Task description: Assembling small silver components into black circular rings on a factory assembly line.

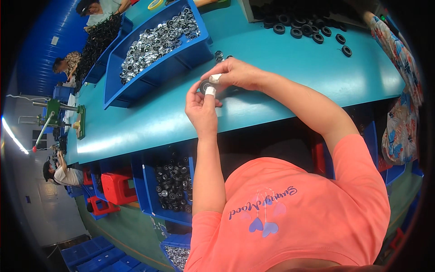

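Over the near edge of the teal table, my left hand [202, 109] pinches a small black wheel [205, 85] with a lighter centre between thumb and fingers. My right hand [239, 75] closes on the same wheel from the other side, its thumb pressed near the rim. White wraps cover both thumb tips, and parts of the wheel are hidden behind them. Just beyond my right hand, a few shiny clear or silver hubs [219, 56] lie on the table. A long blue bin [156, 75] heaped with similar shiny hubs [158, 43] stands to the left of my hands.
Black rubber rings [318, 38] lie scattered at the far right. A green hand press [80, 121] is at the table's left end. Below the table, a blue crate [149, 190] holds black wheels [174, 183], near red stools [118, 188]. Other people work along the left; a patterned sleeve [394, 50] is at right.
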Action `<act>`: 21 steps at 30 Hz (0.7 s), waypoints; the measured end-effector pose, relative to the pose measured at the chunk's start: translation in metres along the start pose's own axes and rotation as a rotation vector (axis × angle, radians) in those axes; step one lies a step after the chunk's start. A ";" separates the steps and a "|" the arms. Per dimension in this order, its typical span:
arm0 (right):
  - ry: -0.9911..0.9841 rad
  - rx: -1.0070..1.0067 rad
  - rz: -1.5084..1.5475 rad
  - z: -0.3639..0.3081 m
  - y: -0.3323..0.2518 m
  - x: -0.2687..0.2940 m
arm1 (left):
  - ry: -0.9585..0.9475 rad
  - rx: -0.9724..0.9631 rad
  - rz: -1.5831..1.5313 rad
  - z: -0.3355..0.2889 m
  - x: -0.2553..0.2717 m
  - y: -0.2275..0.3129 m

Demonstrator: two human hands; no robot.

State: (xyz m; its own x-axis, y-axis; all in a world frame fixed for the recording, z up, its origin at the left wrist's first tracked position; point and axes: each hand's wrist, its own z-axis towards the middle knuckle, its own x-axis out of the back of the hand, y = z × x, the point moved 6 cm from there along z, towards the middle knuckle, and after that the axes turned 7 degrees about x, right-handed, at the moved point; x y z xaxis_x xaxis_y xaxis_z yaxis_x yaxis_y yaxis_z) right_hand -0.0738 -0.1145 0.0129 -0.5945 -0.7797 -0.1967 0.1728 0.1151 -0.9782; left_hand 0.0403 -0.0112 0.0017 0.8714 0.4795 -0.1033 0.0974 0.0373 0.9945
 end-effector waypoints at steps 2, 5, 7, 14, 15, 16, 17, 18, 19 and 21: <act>0.014 0.032 -0.069 -0.002 -0.003 -0.002 | 0.029 -0.030 0.047 -0.002 -0.004 0.005; 0.057 0.035 -0.236 -0.005 -0.008 -0.003 | 0.046 -0.046 0.106 -0.001 -0.006 0.005; 0.066 0.015 -0.213 -0.006 -0.011 -0.005 | 0.016 -0.040 0.114 0.000 -0.005 0.004; 0.063 -0.071 -0.070 -0.004 -0.004 0.000 | -0.114 -0.022 0.019 -0.003 -0.010 0.004; 0.051 -0.053 -0.086 -0.005 -0.005 0.000 | -0.121 -0.015 0.030 -0.003 -0.010 0.003; 0.037 -0.036 -0.102 -0.005 -0.005 -0.001 | -0.126 -0.018 0.024 -0.003 -0.010 0.003; 0.024 -0.020 -0.116 -0.005 -0.005 -0.002 | -0.130 -0.019 0.018 -0.002 -0.011 0.003; 0.023 -0.035 -0.131 -0.005 -0.004 -0.002 | -0.133 -0.020 0.012 -0.003 -0.011 0.003; 0.021 -0.050 -0.146 -0.004 -0.002 -0.002 | -0.127 -0.020 0.022 -0.004 -0.011 0.004; 0.022 -0.073 -0.124 -0.004 0.000 0.001 | -0.124 -0.022 0.039 -0.004 -0.014 0.007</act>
State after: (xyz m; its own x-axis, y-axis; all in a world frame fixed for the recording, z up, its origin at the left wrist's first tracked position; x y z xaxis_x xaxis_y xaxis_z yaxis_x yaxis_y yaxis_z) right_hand -0.0773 -0.1128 0.0127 -0.6246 -0.7774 -0.0749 0.0401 0.0639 -0.9972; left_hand 0.0270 -0.0136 0.0104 0.9274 0.3685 -0.0638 0.0524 0.0409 0.9978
